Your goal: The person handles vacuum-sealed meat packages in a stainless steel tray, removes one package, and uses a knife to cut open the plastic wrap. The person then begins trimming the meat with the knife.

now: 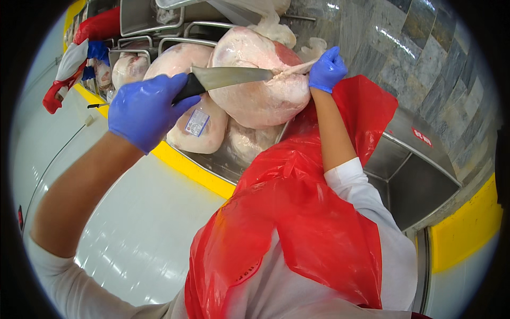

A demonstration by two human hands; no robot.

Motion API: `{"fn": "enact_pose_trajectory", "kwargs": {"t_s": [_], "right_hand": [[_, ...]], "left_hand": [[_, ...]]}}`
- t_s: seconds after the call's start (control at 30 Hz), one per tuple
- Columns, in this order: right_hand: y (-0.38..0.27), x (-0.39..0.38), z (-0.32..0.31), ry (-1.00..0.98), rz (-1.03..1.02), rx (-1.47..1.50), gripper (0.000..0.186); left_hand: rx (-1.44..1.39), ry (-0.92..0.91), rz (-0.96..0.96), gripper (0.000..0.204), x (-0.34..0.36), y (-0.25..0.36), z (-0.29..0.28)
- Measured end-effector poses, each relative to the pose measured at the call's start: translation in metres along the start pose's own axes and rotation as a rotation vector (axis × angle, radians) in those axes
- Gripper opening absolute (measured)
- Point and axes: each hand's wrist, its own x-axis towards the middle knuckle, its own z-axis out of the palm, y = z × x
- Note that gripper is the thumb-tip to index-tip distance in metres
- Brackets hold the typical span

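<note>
1. Left hand (143, 109), blue-gloved: fingers closed round the black handle of a knife (231, 77); blade pointing right, across the large cut.
2. Right hand (328, 72), blue-gloved: fingers folded shut on the outer end of a pale strip (298, 69), drawn taut.
3. Large cut of meat (260, 101), pale with one red patch: lies between the two hands, on top of other cuts, toward the right edge of a metal bin (217, 162). The strip joins it just left of the right fingers; the knife tip shows at that join, contact uncertain.
4. Labelled cut (212, 135): below the blade, by the bin's near edge; carries a white and blue label (197, 122).
5. Second metal bin (414, 175): right of the red apron (297, 212).
6. Co-worker's red and white sleeve (71, 64): upper left.
</note>
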Motion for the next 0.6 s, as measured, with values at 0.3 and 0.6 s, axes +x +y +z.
{"fn": "enact_pose_trajectory", "kwargs": {"t_s": [0.3, 0.6], "right_hand": [[0.006, 0.007, 0.001, 0.003, 0.084, -0.112, 0.049], [0.003, 0.004, 0.007, 0.07, 0.064, -0.034, 0.052]], "left_hand": [[-0.24, 0.203, -0.004, 0.044, -0.018, -0.029, 0.093], [-0.452, 0.253, -0.187, 0.049, -0.032, -0.016, 0.147]]}}
